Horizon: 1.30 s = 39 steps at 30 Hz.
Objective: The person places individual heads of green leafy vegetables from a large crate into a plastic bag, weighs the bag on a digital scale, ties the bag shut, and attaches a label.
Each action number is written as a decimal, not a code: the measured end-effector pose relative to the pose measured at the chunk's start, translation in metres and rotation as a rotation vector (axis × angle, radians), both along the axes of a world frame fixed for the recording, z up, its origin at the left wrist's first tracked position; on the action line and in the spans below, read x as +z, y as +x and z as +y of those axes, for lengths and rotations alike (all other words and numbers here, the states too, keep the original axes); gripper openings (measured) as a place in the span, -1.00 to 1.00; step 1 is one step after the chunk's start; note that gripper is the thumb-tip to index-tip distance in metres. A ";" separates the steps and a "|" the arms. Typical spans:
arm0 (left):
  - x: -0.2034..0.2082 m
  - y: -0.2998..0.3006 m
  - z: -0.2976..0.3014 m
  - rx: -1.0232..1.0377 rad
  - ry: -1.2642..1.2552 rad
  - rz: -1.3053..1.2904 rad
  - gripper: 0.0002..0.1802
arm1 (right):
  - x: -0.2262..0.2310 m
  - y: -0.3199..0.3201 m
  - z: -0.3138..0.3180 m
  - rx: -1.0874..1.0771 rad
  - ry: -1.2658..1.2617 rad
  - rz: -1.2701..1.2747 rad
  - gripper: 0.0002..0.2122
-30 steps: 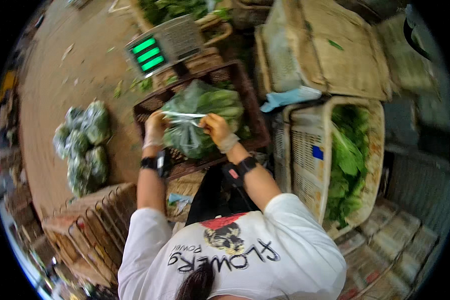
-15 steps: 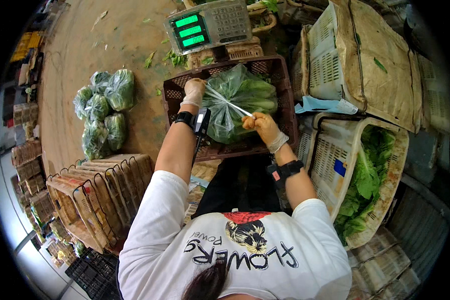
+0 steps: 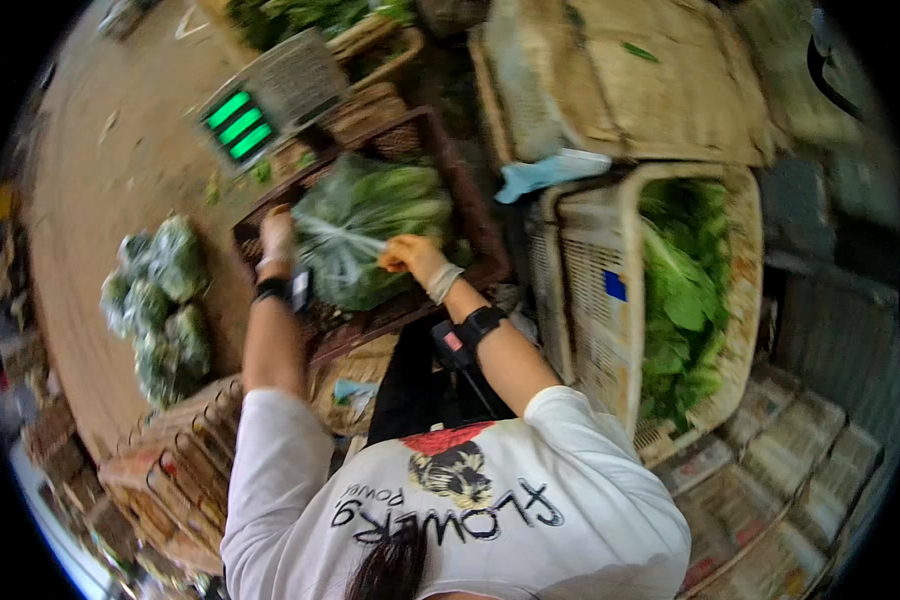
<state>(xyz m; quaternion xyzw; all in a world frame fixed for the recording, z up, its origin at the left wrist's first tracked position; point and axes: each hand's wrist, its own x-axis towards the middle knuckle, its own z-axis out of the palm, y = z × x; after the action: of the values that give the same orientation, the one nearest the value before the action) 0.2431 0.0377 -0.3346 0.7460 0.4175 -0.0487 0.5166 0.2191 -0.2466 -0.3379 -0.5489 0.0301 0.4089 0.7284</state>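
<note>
A clear plastic bag point(image 3: 355, 262) full of leafy green vegetables lies in a dark brown plastic crate point(image 3: 485, 225). My gloved left hand point(image 3: 277, 238) is closed at the bag's left side, on its gathered plastic. My gloved right hand point(image 3: 413, 258) pinches the other end of a whitish strip of the bag's plastic, stretched tight over the top of the greens. Motion blur hides the exact finger positions. Just beyond the crate stands a scale point(image 3: 270, 100) with a lit green display.
Several filled bags of greens point(image 3: 155, 300) sit on the brown floor at left. Below them are stacked, worn crates point(image 3: 175, 465). At right, a white crate point(image 3: 595, 300) holds loose leafy greens point(image 3: 685, 300); a covered crate point(image 3: 660, 80) and light blue piece point(image 3: 550, 172) lie beyond.
The view has swung, so the scene shifts left and appears tilted. Both hands keep hold of the bag, and the strip between them stays taut.
</note>
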 end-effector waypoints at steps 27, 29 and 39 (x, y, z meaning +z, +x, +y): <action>0.082 0.058 -0.389 -0.473 -0.493 -0.357 -0.76 | 0.091 0.082 -0.240 -0.548 -0.434 -0.439 -0.50; 0.099 0.049 -0.393 -0.440 -0.539 -0.352 -0.76 | 0.095 0.077 -0.245 -0.533 -0.473 -0.496 -0.51; 0.165 0.054 -0.403 -0.427 -0.642 -0.298 -0.70 | 0.132 0.098 -0.262 -0.499 -0.139 -0.283 -0.56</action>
<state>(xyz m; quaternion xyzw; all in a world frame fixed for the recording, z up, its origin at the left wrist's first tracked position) 0.2969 -0.3656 -0.1699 0.6155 0.1375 -0.1742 0.7562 0.3173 -0.5083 -0.2059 -0.6247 0.0900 0.1332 0.7642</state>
